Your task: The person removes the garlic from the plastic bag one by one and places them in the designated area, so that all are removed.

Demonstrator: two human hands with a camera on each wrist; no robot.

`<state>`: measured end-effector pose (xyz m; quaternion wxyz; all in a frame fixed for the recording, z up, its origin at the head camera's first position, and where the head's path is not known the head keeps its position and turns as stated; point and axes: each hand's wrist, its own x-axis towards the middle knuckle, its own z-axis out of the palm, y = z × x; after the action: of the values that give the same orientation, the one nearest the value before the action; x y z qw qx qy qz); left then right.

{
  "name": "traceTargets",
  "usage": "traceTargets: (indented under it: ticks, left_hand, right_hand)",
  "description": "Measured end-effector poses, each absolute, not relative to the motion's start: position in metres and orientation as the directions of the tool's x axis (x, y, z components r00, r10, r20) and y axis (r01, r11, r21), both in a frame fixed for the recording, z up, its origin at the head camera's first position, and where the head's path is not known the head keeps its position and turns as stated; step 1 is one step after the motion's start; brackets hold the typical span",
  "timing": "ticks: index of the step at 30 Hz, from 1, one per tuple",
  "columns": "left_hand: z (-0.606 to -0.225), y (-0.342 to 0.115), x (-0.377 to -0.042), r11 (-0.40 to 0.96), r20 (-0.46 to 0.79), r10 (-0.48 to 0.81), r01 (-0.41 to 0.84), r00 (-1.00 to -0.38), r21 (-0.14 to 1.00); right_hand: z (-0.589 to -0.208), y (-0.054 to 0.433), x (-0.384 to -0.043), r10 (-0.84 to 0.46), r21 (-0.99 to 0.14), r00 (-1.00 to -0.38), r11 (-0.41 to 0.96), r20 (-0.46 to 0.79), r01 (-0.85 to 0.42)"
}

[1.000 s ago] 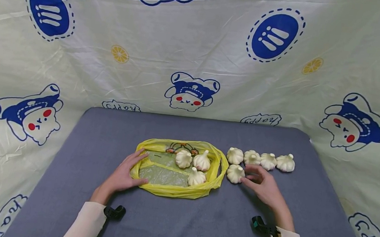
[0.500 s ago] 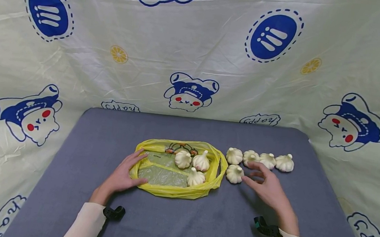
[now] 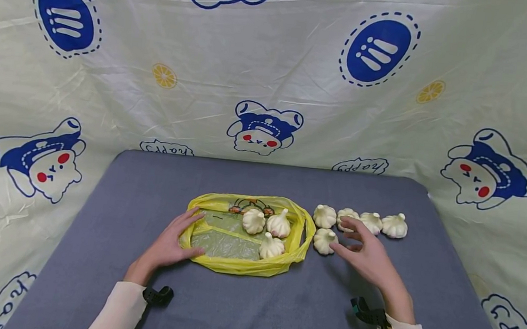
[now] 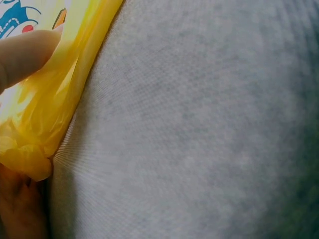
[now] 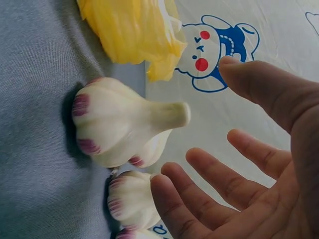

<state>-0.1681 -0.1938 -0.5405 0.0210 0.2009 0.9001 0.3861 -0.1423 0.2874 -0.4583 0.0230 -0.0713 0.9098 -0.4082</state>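
A yellow plastic bag [image 3: 244, 266] lies spread wide on the table, with three garlic bulbs inside its right half. My left hand [image 3: 172, 241] holds the bag's left end, its thumb [image 4: 30, 52] over the rim and its fingers spread along the edge. Just right of the bag sits a single garlic bulb [image 3: 324, 241], stem up. My right hand [image 3: 369, 254] hovers beside that bulb, fingers loosely spread. In the right wrist view, the nearest bulb [image 5: 112, 122] stands apart from the thumb and fingers. Some of the left fingers are hidden in the wrist view.
A row of several more garlic bulbs [image 3: 394, 226] stretches right behind the right hand, which partly covers one. Blue-grey cloth [image 3: 249, 311] covers the table. A printed white sheet [image 3: 275, 44] hangs behind and at both sides.
My right hand first drew back slightly from the front garlic bulb, then shifted left and up over it. The left hand and the bag stay in place.
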Motion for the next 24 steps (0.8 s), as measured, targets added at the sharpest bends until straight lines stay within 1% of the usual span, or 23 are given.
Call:
traceTargets:
  ticks: [8, 14, 24]
  left_hand:
    - [-0.540, -0.194, -0.168, 0.615, 0.112, 0.374, 0.337, -0.920, 0.713]
    - [-0.542, -0.195, -0.167, 0.612, 0.122, 0.381, 0.349, -0.917, 0.709]
    - [-0.539, -0.194, -0.167, 0.607, 0.133, 0.380, 0.355, -0.916, 0.711]
  right_hand:
    - [-0.451, 0.274, -0.151, -0.172, -0.762, -0.985, 0.637, 0.006, -0.116]
    - [-0.447, 0.262, -0.156, -0.214, -0.785, -0.977, 0.605, 0.001, -0.133]
    - [-0.431, 0.247, -0.169, -0.262, -0.791, -0.965, 0.584, 0.030, -0.183]
